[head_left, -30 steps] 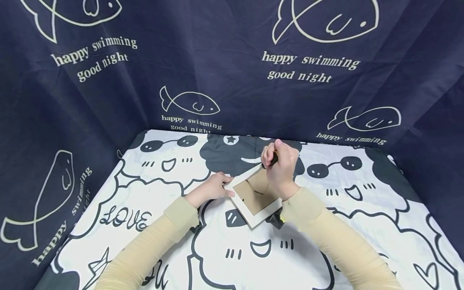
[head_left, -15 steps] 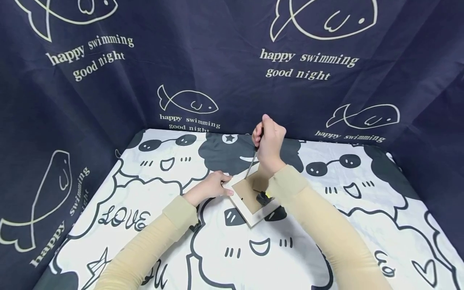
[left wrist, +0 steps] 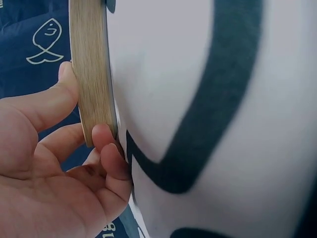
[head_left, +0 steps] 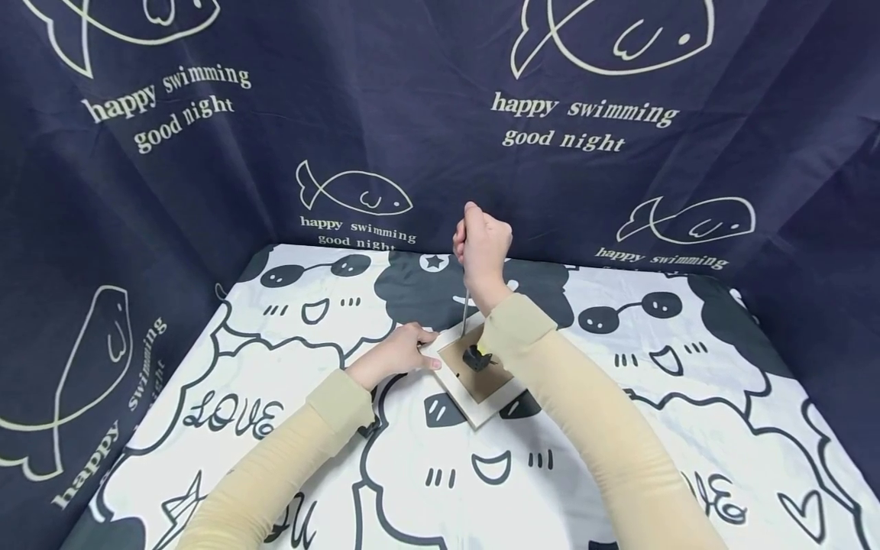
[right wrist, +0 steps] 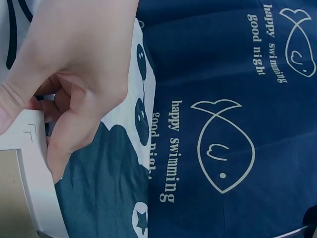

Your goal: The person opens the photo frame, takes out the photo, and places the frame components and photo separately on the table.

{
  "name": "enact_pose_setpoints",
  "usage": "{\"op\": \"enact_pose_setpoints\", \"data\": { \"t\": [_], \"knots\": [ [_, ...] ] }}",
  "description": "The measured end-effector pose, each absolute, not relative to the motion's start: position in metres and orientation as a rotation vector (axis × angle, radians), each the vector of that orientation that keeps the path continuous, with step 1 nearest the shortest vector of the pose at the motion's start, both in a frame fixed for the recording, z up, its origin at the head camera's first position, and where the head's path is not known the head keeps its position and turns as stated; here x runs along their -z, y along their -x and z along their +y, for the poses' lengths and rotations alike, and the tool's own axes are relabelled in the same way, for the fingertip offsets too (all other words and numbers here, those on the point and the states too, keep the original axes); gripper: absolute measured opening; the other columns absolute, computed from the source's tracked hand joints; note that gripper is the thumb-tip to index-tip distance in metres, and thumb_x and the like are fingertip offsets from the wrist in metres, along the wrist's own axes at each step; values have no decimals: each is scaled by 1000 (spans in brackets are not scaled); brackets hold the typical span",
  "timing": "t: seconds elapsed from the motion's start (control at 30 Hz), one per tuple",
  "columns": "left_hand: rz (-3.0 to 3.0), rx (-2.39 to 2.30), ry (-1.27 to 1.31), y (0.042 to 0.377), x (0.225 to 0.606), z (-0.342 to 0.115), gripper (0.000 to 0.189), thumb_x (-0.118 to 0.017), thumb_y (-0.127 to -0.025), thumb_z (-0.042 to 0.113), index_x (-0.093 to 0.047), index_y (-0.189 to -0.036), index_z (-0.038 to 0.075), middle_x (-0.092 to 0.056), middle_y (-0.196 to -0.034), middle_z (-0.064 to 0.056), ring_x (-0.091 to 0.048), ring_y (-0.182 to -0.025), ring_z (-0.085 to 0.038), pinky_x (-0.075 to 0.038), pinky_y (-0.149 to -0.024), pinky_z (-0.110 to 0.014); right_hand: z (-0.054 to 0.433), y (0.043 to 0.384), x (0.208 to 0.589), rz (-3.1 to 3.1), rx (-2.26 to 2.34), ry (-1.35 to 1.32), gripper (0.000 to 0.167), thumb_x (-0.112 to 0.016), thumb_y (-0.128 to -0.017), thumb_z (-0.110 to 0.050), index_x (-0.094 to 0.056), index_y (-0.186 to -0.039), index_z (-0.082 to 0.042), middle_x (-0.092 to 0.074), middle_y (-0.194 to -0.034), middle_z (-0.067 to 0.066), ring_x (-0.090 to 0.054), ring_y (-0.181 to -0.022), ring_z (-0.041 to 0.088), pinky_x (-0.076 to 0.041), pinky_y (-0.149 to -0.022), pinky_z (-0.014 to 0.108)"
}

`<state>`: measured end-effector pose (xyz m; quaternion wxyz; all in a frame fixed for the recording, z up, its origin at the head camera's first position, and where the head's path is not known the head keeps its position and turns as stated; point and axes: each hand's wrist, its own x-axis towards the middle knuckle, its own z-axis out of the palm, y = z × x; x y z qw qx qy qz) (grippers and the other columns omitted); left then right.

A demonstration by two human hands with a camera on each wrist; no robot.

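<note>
A picture frame [head_left: 474, 412] lies back up and turned cornerwise, its white border around a brown backing board [head_left: 484, 388]. My left hand [head_left: 395, 355] grips its left corner. In the left wrist view, the thumb and fingers [left wrist: 111, 158] of that hand are on either side of the wooden edge [left wrist: 94, 74]. My right hand [head_left: 484, 248] is raised above the far side, its fist around the handle of a screwdriver [head_left: 466, 315]. The thin metal shaft points down, its tip at the inner edge of the border. The fist hides most of the handle.
A white cloth [head_left: 309, 451] with black cartoon drawings covers the table. Dark blue curtains [head_left: 440, 99] with fish prints stand behind and at both sides. The black wrist camera [head_left: 476, 357] overlaps the backing board in the head view.
My right hand has moved left and up, tipping the screwdriver from a low slant to nearly upright. My left hand and the picture frame have stayed in place.
</note>
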<state>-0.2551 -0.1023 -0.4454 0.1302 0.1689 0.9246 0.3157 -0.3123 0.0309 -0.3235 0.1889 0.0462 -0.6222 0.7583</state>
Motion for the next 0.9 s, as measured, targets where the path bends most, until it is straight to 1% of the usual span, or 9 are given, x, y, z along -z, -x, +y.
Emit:
{"op": "enact_pose_setpoints", "data": {
  "t": [0.17,0.3,0.47,0.63,0.7,0.9],
  "knots": [
    [2688,-919,-493,255,443,-101,60,-78,-77,20,-56,-128,0,-56,-118,-25,-55,-113,-34,-45,-95,-40,35,306,324,-1696,-2174,-211,48,-46,-93,-18,-45,-46,-10,-43,-39,-2,-37,-31,10,-30,-33,20],
    [2674,-934,-495,254,443,-100,59,-78,-77,19,-56,-128,-1,-56,-118,-26,-56,-111,-35,-47,-93,-40,42,293,327,-1641,-2213,-311,48,-45,-93,-16,-43,-45,-10,-41,-39,-2,-35,-32,10,-28,-33,21],
    [2664,-953,-500,254,445,-99,59,-77,-78,20,-55,-129,-1,-56,-116,-25,-58,-107,-33,-48,-91,-40,57,276,334,-1526,-2247,-465,48,-43,-92,-15,-40,-44,-10,-39,-39,-2,-33,-33,10,-25,-33,24],
    [2667,-933,-511,255,446,-100,59,-76,-79,21,-54,-130,-1,-56,-117,-24,-58,-103,-29,-49,-88,-39,79,266,337,-1353,-2359,-610,49,-38,-93,-9,-40,-44,-9,-39,-39,-2,-31,-33,10,-22,-33,25],
    [2667,-923,-518,254,447,-100,59,-75,-80,21,-54,-130,-1,-55,-118,-23,-57,-102,-28,-48,-89,-39,89,262,335,-1297,-2393,-652,48,-36,-93,-8,-39,-45,-7,-39,-40,-1,-31,-33,11,-22,-32,25],
    [2668,-905,-528,253,447,-101,59,-75,-80,21,-53,-131,-1,-55,-118,-23,-56,-100,-26,-48,-89,-38,117,251,317,-1251,-2413,-788,48,-39,-94,-11,-33,-47,-1,-37,-41,4,-30,-35,16,-19,-33,27]
  ]
}}
